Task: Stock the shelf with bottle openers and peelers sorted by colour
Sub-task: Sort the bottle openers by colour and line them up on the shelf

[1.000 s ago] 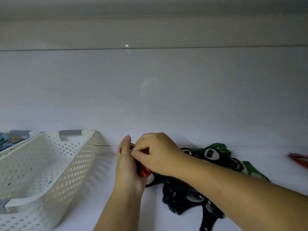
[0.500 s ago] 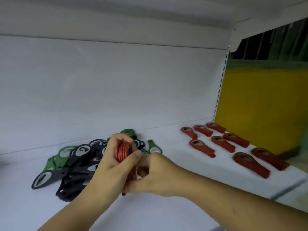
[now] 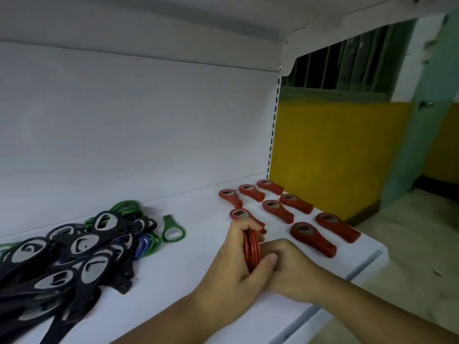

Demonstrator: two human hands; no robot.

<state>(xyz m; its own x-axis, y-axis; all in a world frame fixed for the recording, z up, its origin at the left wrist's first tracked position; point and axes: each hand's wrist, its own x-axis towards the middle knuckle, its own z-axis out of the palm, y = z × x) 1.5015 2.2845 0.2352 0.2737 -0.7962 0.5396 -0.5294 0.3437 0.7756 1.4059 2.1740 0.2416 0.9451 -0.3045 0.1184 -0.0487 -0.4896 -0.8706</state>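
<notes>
While the left hand grips the red stack edge-on near the shelf's front edge, the right hand curls against it, grip hidden. Likely light, stiff, slippery; best pinched singly at the rim.

A white shelf runs from 7 to 4 o'clock, backed by a plain white back panel filling 9 to 12 o'clock, with the upper board overhead at 12. A slotted upright stands just right of centre. Beyond it, a yellow wall sits at 3 o'clock under a dark barred window at 1. A pale green wall rises at 2 to 3 o'clock, above a dim beige floor at 4.
</notes>
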